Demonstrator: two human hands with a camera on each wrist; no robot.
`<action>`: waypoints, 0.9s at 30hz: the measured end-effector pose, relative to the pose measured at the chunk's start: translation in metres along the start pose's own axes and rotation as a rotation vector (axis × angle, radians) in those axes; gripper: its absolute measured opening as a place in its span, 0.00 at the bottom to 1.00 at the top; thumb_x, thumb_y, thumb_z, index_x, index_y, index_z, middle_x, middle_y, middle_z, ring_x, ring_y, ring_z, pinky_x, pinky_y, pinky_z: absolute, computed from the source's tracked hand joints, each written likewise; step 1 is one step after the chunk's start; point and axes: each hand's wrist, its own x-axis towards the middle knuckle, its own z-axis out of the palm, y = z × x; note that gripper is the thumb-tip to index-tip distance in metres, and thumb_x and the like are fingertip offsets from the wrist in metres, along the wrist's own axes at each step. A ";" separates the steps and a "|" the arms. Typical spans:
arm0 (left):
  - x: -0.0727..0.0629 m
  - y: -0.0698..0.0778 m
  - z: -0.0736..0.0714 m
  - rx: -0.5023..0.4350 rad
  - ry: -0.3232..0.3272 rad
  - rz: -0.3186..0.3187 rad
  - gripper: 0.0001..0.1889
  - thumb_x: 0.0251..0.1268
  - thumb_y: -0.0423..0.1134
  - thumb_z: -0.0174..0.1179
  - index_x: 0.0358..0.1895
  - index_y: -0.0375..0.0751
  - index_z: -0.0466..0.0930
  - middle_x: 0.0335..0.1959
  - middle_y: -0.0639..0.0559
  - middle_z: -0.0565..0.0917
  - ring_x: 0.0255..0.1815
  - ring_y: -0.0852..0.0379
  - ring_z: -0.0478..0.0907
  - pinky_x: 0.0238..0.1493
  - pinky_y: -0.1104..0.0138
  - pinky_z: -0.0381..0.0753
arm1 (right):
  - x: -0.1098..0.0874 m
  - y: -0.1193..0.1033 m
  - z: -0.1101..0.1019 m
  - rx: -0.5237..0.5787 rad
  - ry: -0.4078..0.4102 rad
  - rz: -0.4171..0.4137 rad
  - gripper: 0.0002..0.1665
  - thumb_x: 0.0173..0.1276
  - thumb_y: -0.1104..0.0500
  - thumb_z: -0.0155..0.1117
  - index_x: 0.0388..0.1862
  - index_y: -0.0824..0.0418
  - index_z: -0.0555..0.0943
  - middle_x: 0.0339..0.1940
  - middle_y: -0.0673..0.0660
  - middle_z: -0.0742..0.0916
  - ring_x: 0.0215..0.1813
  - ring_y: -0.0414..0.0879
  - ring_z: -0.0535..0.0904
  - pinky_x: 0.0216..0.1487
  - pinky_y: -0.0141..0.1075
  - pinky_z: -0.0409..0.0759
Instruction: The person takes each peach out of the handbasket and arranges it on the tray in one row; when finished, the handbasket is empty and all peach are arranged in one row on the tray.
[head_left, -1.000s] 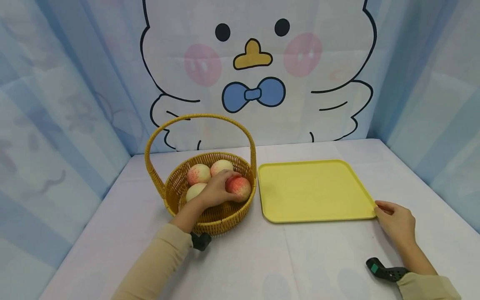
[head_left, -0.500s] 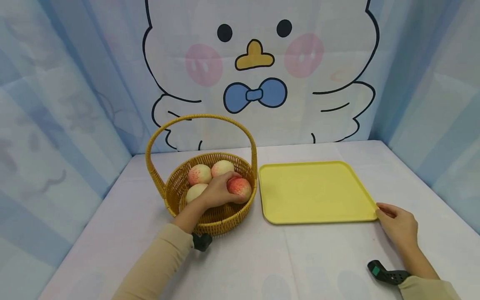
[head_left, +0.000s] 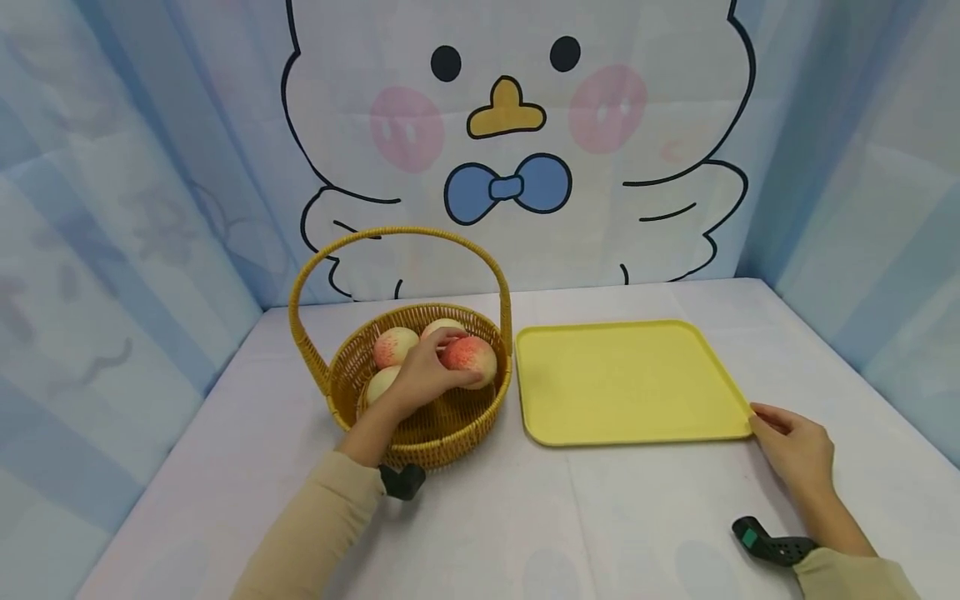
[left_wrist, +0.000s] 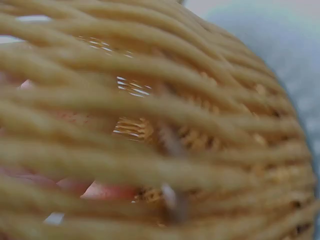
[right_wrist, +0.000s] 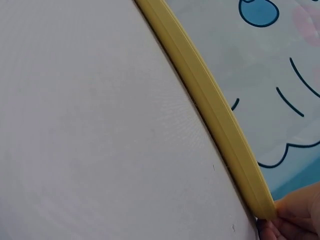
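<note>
My left hand (head_left: 423,373) reaches into a woven basket (head_left: 450,446) and grips a red-blushed peach (head_left: 472,360) between thumb and fingers, near the basket's right side. Three paler peaches lie around it in the basket: one at the left (head_left: 393,346), one behind the fingers (head_left: 442,326) and one partly covered by the hand (head_left: 381,383). Basket weave (left_wrist: 150,105) fills the left wrist view and mostly hides hand and fruit there. With thumb and fingers my right hand (head_left: 798,446) pinches the near right corner of a yellow tray (head_left: 622,383); the right wrist view shows the fingers (right_wrist: 300,205) at that corner.
The basket's tall arched handle (head_left: 401,231) stands up over the fruit. The tray lies flat just right of the basket on a white-covered table (head_left: 585,517). Behind rises a curtain (head_left: 510,250) with a cartoon print, and more curtains hang at both sides.
My left hand has lifted the red peach slightly up and a little to the left, still over the basket. The right hand keeps its pinch on the tray corner.
</note>
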 end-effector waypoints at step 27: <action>-0.023 0.062 0.050 -0.238 -0.100 0.193 0.31 0.44 0.35 0.72 0.55 0.41 0.71 0.50 0.48 0.75 0.49 0.53 0.73 0.45 0.63 0.75 | -0.007 -0.003 0.002 0.010 0.056 -0.095 0.21 0.67 0.61 0.51 0.53 0.73 0.75 0.44 0.70 0.81 0.44 0.57 0.74 0.36 0.37 0.66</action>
